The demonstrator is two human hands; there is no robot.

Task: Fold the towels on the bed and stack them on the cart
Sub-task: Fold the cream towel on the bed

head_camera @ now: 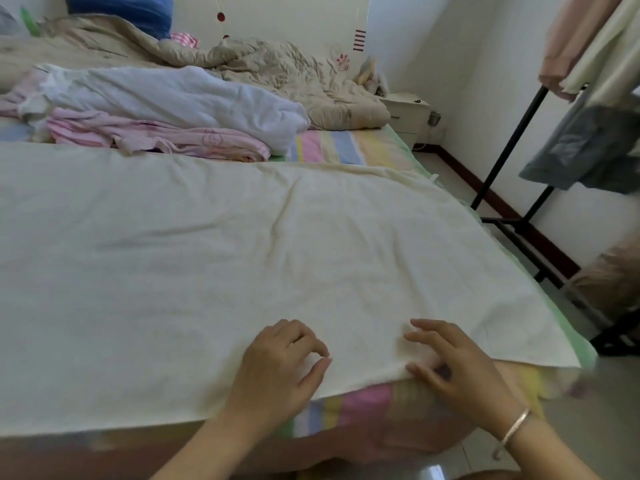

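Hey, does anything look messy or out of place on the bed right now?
Nothing spilled or damaged. The cream towel lies spread flat, only lightly creased. Behind it, a white towel and pink towels sit in an unfolded heap.

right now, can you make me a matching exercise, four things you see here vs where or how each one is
1 cream towel
2 pink towel
3 beige quilt
4 bracelet

a on the right wrist
b bunched by the headboard
c spread flat, nearest the camera
d crumpled, partly under a white cloth

Pairs: 1-c, 2-d, 3-b, 4-a
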